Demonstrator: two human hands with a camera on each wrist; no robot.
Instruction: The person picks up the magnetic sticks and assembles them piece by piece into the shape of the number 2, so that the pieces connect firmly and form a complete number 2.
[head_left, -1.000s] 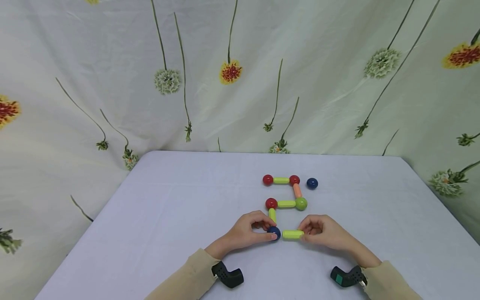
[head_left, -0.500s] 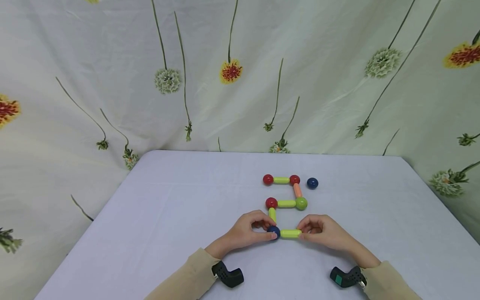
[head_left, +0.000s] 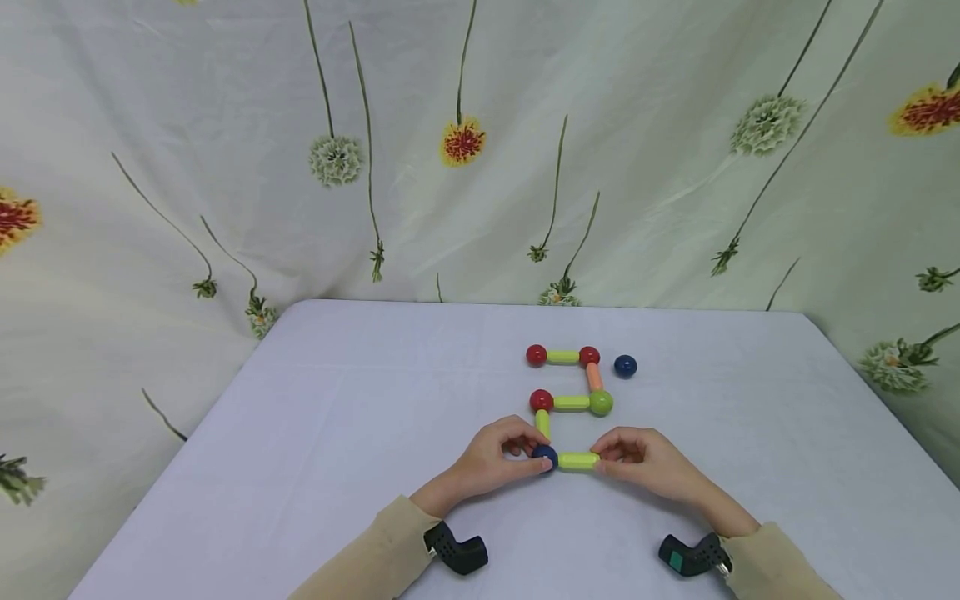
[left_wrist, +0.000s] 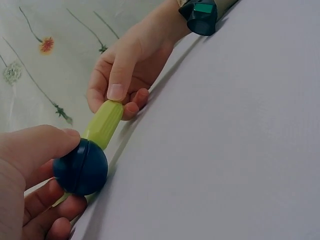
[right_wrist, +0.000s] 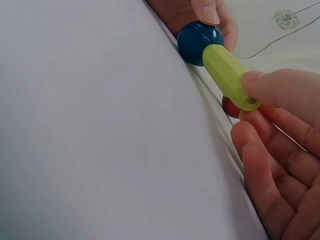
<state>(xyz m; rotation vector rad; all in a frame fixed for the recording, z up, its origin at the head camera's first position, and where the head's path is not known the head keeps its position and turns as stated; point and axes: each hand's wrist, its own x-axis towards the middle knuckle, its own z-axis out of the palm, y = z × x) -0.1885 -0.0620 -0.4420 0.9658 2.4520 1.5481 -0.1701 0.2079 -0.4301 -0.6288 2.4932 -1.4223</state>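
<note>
My left hand [head_left: 491, 454] pinches a dark blue ball [left_wrist: 81, 167] between thumb and fingers. From the right, my right hand [head_left: 651, 467] pinches the far end of a yellow-green rod [head_left: 577, 461], whose other end touches the blue ball. Another yellow-green rod [head_left: 542, 423] runs from that ball back to a red ball [head_left: 542, 401]. A third such rod [head_left: 572, 402] links this red ball to a green ball [head_left: 601, 403]. Behind it, an orange rod [head_left: 594, 377] leads to a second red ball [head_left: 589, 357], joined by a rod to another red ball [head_left: 536, 356].
A loose dark blue ball [head_left: 625, 366] lies right of the chain's back corner. Everything rests on a white-covered table [head_left: 360, 392], with a flower-patterned cloth [head_left: 405, 167] hanging behind. A black wrist camera [head_left: 456, 550] sits on the left wrist, another on the right.
My right hand has moved the yellow-green rod left until its end meets the blue ball. The joined chain has then shifted slightly away from me, while the loose blue ball has stayed put.
</note>
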